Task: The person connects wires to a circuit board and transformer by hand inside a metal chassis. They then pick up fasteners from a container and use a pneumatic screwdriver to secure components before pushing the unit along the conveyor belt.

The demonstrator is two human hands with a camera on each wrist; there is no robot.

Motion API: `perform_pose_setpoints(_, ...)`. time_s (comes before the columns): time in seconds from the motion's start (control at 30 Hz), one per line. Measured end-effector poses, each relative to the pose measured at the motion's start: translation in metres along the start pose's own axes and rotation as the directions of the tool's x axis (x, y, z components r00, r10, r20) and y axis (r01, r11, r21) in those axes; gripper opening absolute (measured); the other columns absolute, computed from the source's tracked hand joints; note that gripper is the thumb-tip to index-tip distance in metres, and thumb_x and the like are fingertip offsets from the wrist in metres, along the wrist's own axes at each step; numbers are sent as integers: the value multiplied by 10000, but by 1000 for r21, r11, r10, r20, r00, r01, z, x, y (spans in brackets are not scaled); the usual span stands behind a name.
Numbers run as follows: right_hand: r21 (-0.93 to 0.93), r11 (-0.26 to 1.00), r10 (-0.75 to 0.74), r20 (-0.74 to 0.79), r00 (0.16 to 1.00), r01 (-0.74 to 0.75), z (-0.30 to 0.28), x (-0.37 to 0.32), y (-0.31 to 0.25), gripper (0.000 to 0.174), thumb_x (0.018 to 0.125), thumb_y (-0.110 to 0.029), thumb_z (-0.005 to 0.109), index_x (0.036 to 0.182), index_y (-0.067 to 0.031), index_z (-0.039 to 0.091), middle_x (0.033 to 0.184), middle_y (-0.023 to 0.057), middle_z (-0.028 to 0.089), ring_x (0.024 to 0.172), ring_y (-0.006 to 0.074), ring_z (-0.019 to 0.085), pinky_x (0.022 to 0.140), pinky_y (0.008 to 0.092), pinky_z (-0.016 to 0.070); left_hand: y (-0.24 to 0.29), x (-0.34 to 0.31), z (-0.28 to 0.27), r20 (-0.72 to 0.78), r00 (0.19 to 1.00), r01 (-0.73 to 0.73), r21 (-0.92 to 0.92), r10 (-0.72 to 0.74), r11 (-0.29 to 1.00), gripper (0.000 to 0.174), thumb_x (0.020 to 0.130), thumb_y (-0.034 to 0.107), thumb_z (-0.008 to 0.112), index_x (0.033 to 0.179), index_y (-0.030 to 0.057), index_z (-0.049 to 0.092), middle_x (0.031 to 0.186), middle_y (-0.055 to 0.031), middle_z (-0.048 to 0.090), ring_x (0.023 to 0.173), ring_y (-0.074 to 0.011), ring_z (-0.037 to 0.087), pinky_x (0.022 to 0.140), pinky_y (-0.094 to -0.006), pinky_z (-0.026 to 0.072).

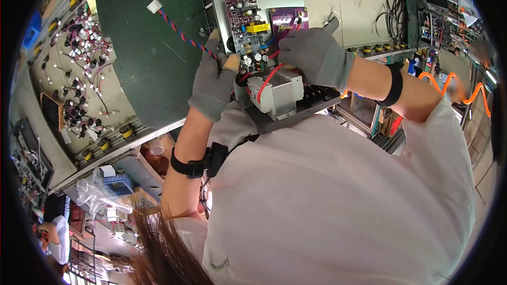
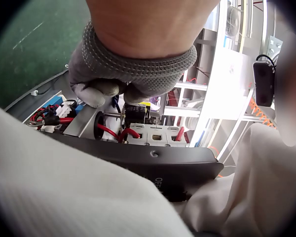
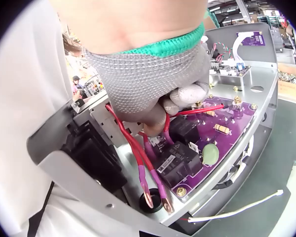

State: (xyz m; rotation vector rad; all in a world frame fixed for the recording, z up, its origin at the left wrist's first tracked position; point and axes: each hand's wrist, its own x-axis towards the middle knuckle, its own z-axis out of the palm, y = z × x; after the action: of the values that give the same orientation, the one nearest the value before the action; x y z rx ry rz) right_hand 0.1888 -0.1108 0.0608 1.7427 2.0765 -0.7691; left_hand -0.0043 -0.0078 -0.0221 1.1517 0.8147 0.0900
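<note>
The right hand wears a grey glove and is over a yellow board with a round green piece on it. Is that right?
Not quite: the board is purple, not yellow, as the right wrist view shows. The round green piece is on it, and the right hand over it does wear a grey glove.

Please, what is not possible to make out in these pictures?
Head: some fingertips of the right hand in grey knitted glove, hidden beneath it.
Left wrist: whether the grey-gloved left hand holds something; the hand itself hides it.
Right wrist: print on the white label of the black block-shaped component; too small.
</note>
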Motion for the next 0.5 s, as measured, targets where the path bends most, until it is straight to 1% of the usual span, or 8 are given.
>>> perform_pose_setpoints(0.13,78,973,218,22,976,-219,-13,-18,-12,295,730,-206,675,1013,-145,621,900,22,601,860,197,603,702,353,506,14,-11,2,-76,984,-154,116,163,981,621,826,73,583,1384,38,313,753,46,436,630,-45,362,564,-183,342)
perform_pose_setpoints(0.2,398,847,407,-57,912,-353,-29,-32,-14,284,756,-201,661,1031,-139,623,904,43,635,788,223,621,701,345,503,40,-23,7,-130,986,-50,391,109,919,486,800,88,620,1267,54,491,660,38,395,571,-51,330,529,-189,327)
perform_pose_setpoints(0.23,402,844,413,-69,908,-354,-37,-36,-13,284,756,-201,661,1031,-139,623,904,43,635,788,223,621,701,345,503,42,-24,7,-125,985,-59,401,118,914,486,800,88,620,1267,54,491,660,38,395,571,-51,330,529,-189,327)
perform_pose_setpoints(0.3,724,626,369,52,928,-290,-46,-44,-11,268,761,-166,673,1017,-100,632,810,90,646,726,232,628,646,332,491,47,-25,6,88,993,-115,585,78,803,299,782,161,639,1068,72,638,595,-41,483,533,-122,456,545,-238,399)
perform_pose_setpoints(0.33,730,620,381,39,924,-287,-36,-43,-7,268,761,-166,673,1017,-100,632,810,90,646,726,232,628,646,332,491,50,-24,6,100,991,-127,597,84,792,299,782,161,639,1068,72,638,595,-41,483,533,-122,456,545,-238,399)
perform_pose_setpoints(0.4,701,713,248,-272,930,15,-11,-37,2,226,765,-161,665,977,-86,643,808,115,636,721,241,620,636,330,481,57,-15,8,124,989,-143,703,78,696,233,771,219,623,951,83,682,681,-149,603,640,-256,596,615,-318,468)
perform_pose_setpoints(0.43,702,712,257,-284,924,17,-11,-39,1,226,765,-161,665,977,-86,643,808,115,636,721,241,620,636,330,481,63,-11,8,131,988,-153,711,84,686,233,771,219,623,951,83,682,681,-149,603,640,-256,596,615,-318,468)
perform_pose_setpoints(0.5,469,851,434,-375,819,-236,-17,-40,-6,188,771,-143,654,940,-61,649,807,131,633,720,244,617,640,323,485,76,-3,9,261,964,-203,849,-54,487,306,783,329,623,955,79,660,853,-166,647,789,-329,619,697,-386,488)
